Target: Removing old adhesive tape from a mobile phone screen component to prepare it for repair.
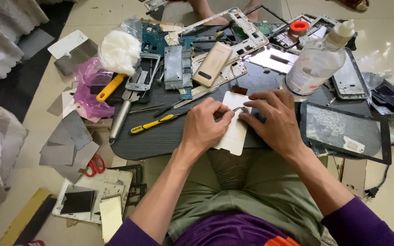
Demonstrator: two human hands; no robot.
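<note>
A white rectangular panel (234, 130) lies at the near edge of a dark ribbed board (160, 134). My left hand (204, 125) rests on the panel's left side and pinches thin metal tweezers (239, 109) whose tip touches the panel's top. My right hand (273, 118) lies flat on the panel's right side, fingertips beside the tweezers' tip. Both forearms reach in from below over my lap.
A clear liquid bottle (318, 59) stands right of my hands. A yellow-handled screwdriver (153, 124), a gold phone (211, 64), circuit boards (176, 66), cotton wool (119, 50) and phone frames crowd the board. A cracked screen (343, 130) lies right; red scissors (95, 165) and grey sheets left.
</note>
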